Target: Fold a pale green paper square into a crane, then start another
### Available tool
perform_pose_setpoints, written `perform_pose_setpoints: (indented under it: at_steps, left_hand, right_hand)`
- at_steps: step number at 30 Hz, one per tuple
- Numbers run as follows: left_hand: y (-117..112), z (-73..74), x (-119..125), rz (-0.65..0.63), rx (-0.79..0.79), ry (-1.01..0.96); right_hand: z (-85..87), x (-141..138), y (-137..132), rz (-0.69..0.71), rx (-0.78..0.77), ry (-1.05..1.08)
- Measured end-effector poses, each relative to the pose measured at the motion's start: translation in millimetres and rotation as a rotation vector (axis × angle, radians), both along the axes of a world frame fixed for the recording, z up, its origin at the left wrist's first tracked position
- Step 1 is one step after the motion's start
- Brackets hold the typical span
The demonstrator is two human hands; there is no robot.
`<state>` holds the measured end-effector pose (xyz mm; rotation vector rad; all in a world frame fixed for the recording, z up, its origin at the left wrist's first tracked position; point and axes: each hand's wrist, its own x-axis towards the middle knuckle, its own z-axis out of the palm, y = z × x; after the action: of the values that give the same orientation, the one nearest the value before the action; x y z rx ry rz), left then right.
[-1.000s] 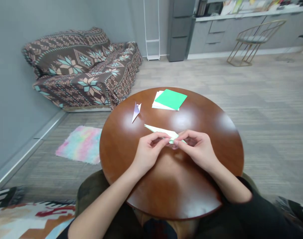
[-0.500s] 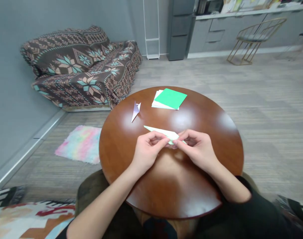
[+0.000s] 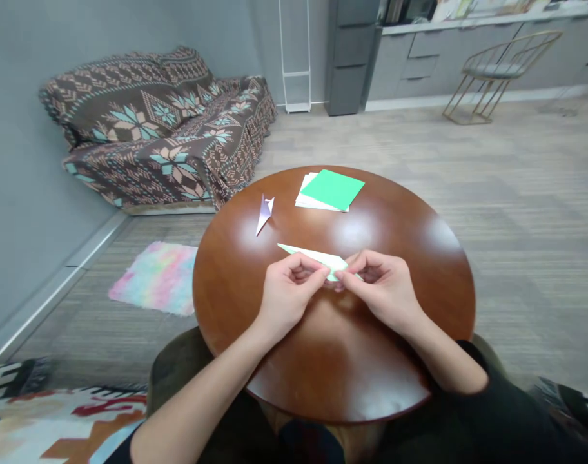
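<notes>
Both hands are pinched onto the same bit of paper here. The left hand [image 3: 289,288] has thumb and fingertips together on the near edge of a white-and-pale-green folded origami paper [image 3: 320,256], and the right hand [image 3: 387,287] is clamped on it right next door, thumbs almost meeting. My guess is they're that close so neither side of the fold slips while the thumbs press it. Can't make out the exact crease, the fingers cover it.

The long pointed end sticks out beyond the left fingers, away from the body, and a small greenish tip peeks out by the right hand. Holding it by the wider part probably gives the thumbs more to work against.

Past the grip, off to the left, there's a purple-and-white folded paper figure [image 3: 265,214], well apart from the hands. Straight beyond the grip sit some white paper sheets [image 3: 307,202] with a green square sheet [image 3: 333,189] on top, turned askew. Likely parked there to leave elbow room on the round wooden table [image 3: 236,283].
</notes>
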<state>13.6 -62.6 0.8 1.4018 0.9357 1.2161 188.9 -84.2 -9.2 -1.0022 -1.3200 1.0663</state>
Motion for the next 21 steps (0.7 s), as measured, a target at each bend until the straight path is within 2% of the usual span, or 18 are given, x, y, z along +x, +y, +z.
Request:
perform_pose_setpoints:
  at_steps: [4, 8, 13, 18, 21]
  left_hand:
    - [0.4, -0.5, 2.1, 0.017, 0.008, -0.011]
    - [0.7, -2.1, 4.6, 0.034, 0.000, -0.096]
    - [1.2, -8.7, 3.4, 0.059, 0.021, -0.139]
    - [1.3, -13.1, -1.3, 0.097, 0.178, 0.043]
    - [2.5, -12.0, -2.9, 0.073, 0.268, 0.196]
  right_hand:
    - [1.9, -1.1, 0.3, -0.027, -0.014, -0.005]
    - [3.3, -3.3, 2.1, -0.053, -0.053, 0.081]
    - [2.7, -4.5, 4.4, -0.024, -0.077, 0.138]
    - [1.0, -3.8, 5.1, -0.010, -0.058, 0.103]
    - [0.9, -2.9, 4.8, -0.032, -0.040, 0.028]
